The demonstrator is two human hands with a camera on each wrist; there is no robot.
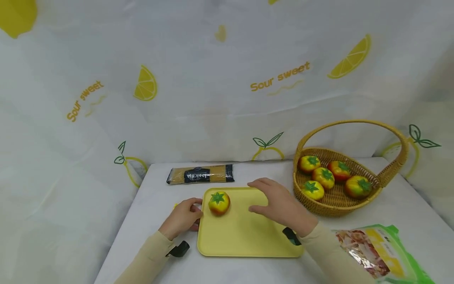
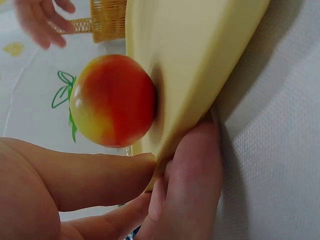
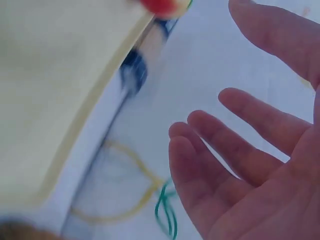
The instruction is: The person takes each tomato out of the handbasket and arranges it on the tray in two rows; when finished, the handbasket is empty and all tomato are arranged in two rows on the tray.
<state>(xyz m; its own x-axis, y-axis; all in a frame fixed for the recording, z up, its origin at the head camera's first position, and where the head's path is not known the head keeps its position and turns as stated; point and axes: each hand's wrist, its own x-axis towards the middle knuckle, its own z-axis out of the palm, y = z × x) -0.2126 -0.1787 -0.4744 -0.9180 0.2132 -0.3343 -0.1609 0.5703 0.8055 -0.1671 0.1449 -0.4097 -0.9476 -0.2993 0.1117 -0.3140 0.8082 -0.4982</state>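
A pale yellow rectangular tray (image 1: 244,236) lies in front of me, with one red-and-yellow tomato (image 1: 219,203) near its far left corner. My left hand (image 1: 181,217) grips the tray's left rim. In the left wrist view the thumb (image 2: 110,177) presses on top of the rim and other fingers curl beneath it, close below the tomato. Over the right part of the tray, my right hand (image 1: 280,205) hovers with fingers spread and holds nothing. The right wrist view shows its fingers (image 3: 235,145) loosely extended, apart from the tray edge.
A wicker basket (image 1: 335,211) with a tall handle stands at the right, holding several similar tomatoes. Behind the tray lies a pack of spaghetti (image 1: 198,174). A green-edged food bag (image 1: 379,252) sits at the front right. A printed white cloth (image 1: 213,130) hangs behind the table.
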